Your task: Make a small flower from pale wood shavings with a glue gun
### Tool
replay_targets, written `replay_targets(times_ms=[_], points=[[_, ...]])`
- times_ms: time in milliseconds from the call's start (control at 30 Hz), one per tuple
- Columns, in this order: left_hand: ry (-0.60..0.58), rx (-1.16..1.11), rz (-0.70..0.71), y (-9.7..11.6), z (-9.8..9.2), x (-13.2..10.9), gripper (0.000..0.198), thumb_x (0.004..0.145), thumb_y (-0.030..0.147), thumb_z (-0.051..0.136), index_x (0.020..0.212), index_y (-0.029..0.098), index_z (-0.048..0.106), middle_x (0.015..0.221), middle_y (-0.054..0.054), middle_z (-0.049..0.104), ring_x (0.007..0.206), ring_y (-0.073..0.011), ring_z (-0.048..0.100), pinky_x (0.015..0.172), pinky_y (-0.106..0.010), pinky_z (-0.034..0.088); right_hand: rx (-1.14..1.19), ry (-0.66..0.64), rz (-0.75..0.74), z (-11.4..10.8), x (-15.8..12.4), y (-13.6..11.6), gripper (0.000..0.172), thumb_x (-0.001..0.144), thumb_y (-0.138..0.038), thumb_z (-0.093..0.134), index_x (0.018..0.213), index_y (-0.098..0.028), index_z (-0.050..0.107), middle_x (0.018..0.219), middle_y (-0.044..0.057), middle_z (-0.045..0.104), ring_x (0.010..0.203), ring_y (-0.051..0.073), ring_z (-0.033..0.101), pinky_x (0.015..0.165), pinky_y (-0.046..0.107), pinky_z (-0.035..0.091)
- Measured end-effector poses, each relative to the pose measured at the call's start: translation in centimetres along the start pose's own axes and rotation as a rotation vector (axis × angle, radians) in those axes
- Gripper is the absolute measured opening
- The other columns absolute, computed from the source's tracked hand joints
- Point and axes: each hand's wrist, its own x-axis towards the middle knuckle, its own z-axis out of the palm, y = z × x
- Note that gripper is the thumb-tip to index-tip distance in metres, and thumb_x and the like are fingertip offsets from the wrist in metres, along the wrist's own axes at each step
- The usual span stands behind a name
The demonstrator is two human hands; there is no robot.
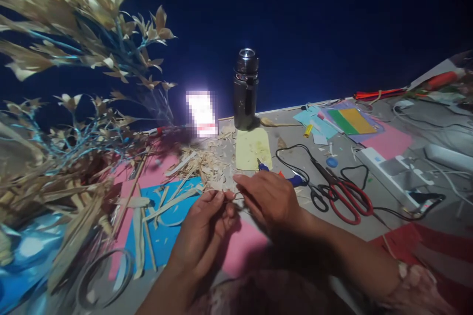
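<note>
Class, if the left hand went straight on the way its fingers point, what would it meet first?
Most likely the right hand, just ahead of the left hand, though the depth between them is unclear.

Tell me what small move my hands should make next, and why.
Perhaps bring the right hand's fingertips in to meet those of the left hand: the hands are already close together, the left fingertips look pinched, and whatever they may hold is too small to make out.
</note>
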Motion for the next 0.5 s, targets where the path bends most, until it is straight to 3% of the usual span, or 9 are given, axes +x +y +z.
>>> replay_targets(times_ms=[133, 333, 433, 500], points=[[-0.047, 0.046, -0.017, -0.2, 0.7, -0.2, 0.024, 0.069, 0.021, 0.088, 0.077, 0.012, 0.067, 0.068, -0.003, 0.066, 0.055, -0.01, 0.058, 0.053, -0.021, 0.053, -0.05, 0.088, -0.092, -0.1, -1.0, 0.5, 0.045, 0.097, -0.015, 0.058, 0.141, -0.025, 0.058, 0.101, 0.006, 0.079, 0.087, 0.023, 0.067, 0.077, 0.037, 0.049], [-0.044, 0.101, 0.04, -1.3, 1.5, 0.3, 0.031, 0.068, 0.024, 0.089, 0.079, 0.015, 0.061, 0.061, 0.0, 0.065, 0.05, -0.0086, 0.055, 0.05, -0.019, 0.047, -0.135, 0.11, -0.177, -0.1, -1.2, 0.8, 0.039, 0.095, -0.018, 0.061, 0.132, -0.028, 0.067, 0.106, 0.002, 0.08, 0.08, 0.022, 0.066, 0.067, 0.037, 0.046], [-0.041, 0.129, 0.104, -1.6, 1.7, 0.5, 0.03, 0.07, 0.023, 0.087, 0.08, 0.017, 0.06, 0.054, 0.003, 0.061, 0.049, -0.0089, 0.053, 0.051, -0.018, 0.044, -0.082, 0.171, -0.136, 0.1, -0.8, 0.7, 0.04, 0.092, -0.013, 0.062, 0.131, -0.023, 0.066, 0.1, 0.004, 0.08, 0.078, 0.022, 0.065, 0.068, 0.037, 0.048], [-0.007, 0.155, 0.154, -1.5, 1.7, 0.6, 0.032, 0.068, 0.023, 0.088, 0.081, 0.018, 0.059, 0.053, 0.004, 0.061, 0.049, -0.0089, 0.052, 0.052, -0.018, 0.043, 0.041, 0.212, 0.018, 0.0, -0.5, 0.6, 0.036, 0.091, -0.012, 0.061, 0.125, -0.021, 0.067, 0.096, 0.006, 0.079, 0.078, 0.022, 0.065, 0.069, 0.036, 0.049]])
